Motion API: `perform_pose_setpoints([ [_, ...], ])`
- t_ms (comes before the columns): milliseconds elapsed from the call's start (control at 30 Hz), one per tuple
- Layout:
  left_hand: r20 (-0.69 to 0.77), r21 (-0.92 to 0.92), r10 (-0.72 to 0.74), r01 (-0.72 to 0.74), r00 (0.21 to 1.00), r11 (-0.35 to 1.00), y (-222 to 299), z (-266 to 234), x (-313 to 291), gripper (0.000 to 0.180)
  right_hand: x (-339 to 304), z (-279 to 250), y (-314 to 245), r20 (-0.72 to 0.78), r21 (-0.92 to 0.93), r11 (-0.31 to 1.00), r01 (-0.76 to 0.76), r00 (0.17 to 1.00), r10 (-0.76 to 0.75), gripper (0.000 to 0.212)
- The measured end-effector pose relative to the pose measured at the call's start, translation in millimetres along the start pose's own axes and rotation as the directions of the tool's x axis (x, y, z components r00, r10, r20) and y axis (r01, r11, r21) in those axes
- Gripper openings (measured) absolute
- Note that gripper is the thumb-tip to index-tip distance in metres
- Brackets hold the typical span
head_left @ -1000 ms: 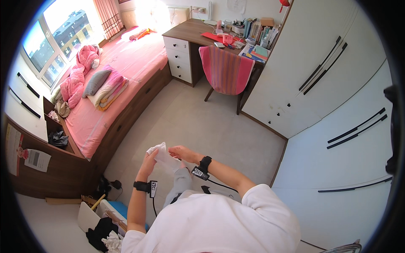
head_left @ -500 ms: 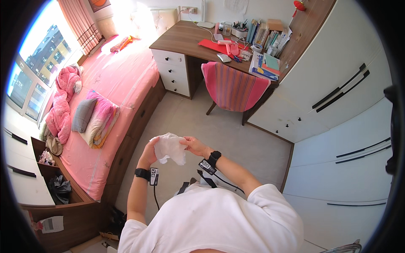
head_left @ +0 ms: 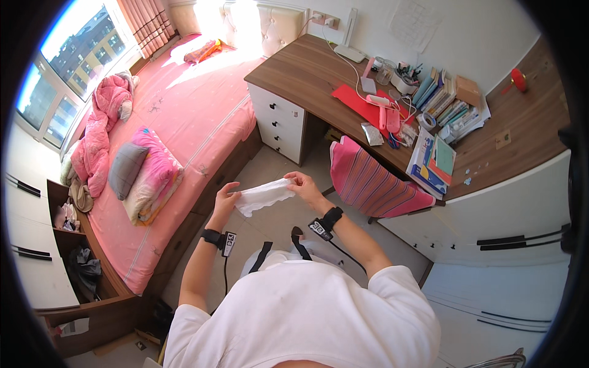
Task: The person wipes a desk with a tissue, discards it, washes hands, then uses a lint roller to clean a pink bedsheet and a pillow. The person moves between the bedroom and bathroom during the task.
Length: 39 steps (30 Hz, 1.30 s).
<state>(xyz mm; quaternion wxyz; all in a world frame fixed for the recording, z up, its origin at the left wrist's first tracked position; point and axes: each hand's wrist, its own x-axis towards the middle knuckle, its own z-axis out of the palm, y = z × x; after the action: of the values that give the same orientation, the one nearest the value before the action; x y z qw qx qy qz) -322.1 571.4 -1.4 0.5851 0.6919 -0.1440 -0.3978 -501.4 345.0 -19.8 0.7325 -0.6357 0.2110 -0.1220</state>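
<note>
A thin white cloth is stretched between my two hands above the floor, its lower edge uneven and crumpled. My left hand pinches its left end with the thumb and fingers. At the other end my right hand grips the upper right corner, fingers pressed together. Each wrist wears a black band with a small cabled device. Whether the material is fabric or a paper wipe, I cannot tell.
To the left stands a bed with pink bedding, a grey pillow and a folded quilt. Ahead is a wooden desk bearing books, a pink hair dryer and clutter. A chair with a striped pink cover stands before it.
The cloth went from a bunched, hanging shape to a flatter strip pulled taut, as my hands moved apart and slightly up. My view has turned, bringing the desk and chair closer.
</note>
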Motion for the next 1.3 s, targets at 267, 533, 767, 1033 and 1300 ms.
perform_pose_setpoints([
  [267, -0.007, 0.119, 0.236, -0.233, 0.972, 0.965, 56, 23, 123, 0.03, 119, -63, -24, 0.035, -0.175, 0.983, -0.062, 0.997, 0.069, 0.024],
  [533, 0.235, 0.361, 0.43, -0.489, 0.871, 0.794, 129, 26, 271, 0.054, 220, -105, -64, 0.013, 0.228, 0.962, -0.15, 0.989, 0.15, 0.044],
  [767, 0.531, 0.308, 0.564, -0.764, 0.632, 0.567, 193, 61, 410, 0.072, 285, -153, -84, -0.375, 0.007, 0.997, 0.072, 0.925, -0.064, 0.056],
  [1033, 0.593, 0.641, 0.286, -0.657, 0.752, 0.397, 175, 113, 509, 0.091, 340, -211, -54, -0.583, -0.687, 0.656, -0.312, 0.775, -0.242, 0.072],
  [1300, 0.292, 0.557, 0.428, -0.516, 0.855, 0.65, 166, 86, 486, 0.022, 382, -195, -52, -0.601, -0.338, 0.899, -0.278, 0.799, 0.021, 0.014],
])
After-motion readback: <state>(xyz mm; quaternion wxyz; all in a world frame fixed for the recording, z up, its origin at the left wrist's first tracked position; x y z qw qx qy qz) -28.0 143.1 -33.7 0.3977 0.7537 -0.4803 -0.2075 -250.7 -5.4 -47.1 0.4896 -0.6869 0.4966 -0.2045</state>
